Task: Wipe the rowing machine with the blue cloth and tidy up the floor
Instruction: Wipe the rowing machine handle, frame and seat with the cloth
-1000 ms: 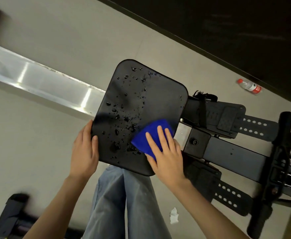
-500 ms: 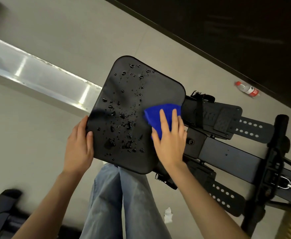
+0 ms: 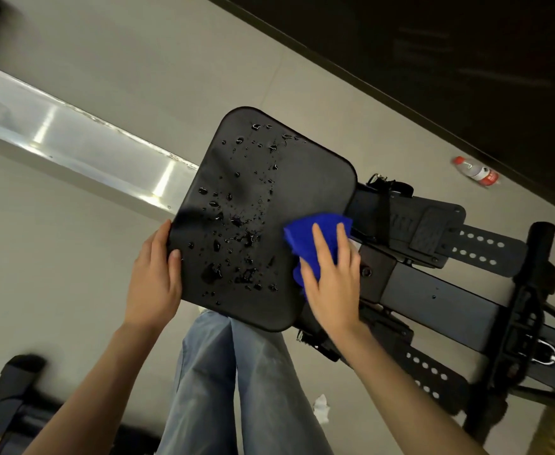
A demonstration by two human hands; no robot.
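Closest to the camera, legs in jeans stand at bottom centre. Just above, left hand grips the left edge of the black seat, thumb on top, fingers curled under, the same hold as a second ago. Right hand lies flat, fingers straight, pressing the blue cloth onto the seat's right edge. Cloth is bunched, partly under the palm. A second ago it sat lower and nearer the seat's middle, among the wet; half a second ago it was about where it is now. Water drops cover the seat's left half and top; the strip beside the cloth looks dry. White tissue scrap lies on the floor right of the jeans. Beyond the seat, silver rail runs left. Rowing machine frame and strapped footrests sit to the right, black handle further right. Farthest, a red-labelled plastic bottle lies on the floor near the dark wall.
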